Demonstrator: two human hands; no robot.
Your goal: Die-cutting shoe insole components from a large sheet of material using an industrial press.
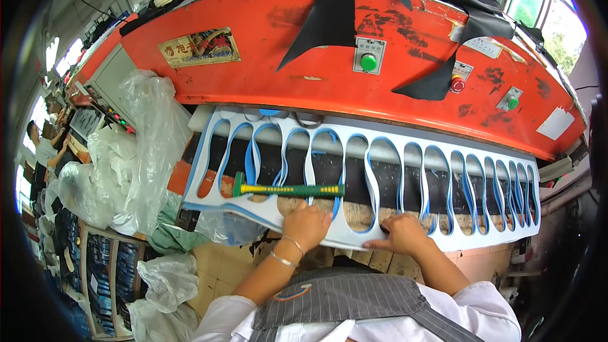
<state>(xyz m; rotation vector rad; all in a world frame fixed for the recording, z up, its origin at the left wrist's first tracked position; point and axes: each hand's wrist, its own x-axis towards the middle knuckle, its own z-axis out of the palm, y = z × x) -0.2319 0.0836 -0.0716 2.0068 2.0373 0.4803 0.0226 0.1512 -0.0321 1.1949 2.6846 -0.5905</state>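
A long white foam sheet with blue layers point(266, 215) lies across the machine bed, punched with a row of sole-shaped holes. My left hand point(307, 227) has its fingers curled over the sheet's near edge, left of the middle. Farther right, my right hand point(405, 235) grips the same edge, its thumb pointing left. Just beyond my left hand, a hammer point(291, 189) with a green head and a yellow-and-green handle rests across the holes, head to the left. Neither hand holds it. My fingertips are partly hidden.
Behind the sheet rises the red machine beam point(266, 57), with a green button point(368, 61) and a red button point(457, 85). Dark scraps point(434, 79) hang over it. Clear plastic bags point(149, 126) bulge at the left, above a rack of blue pieces point(104, 272).
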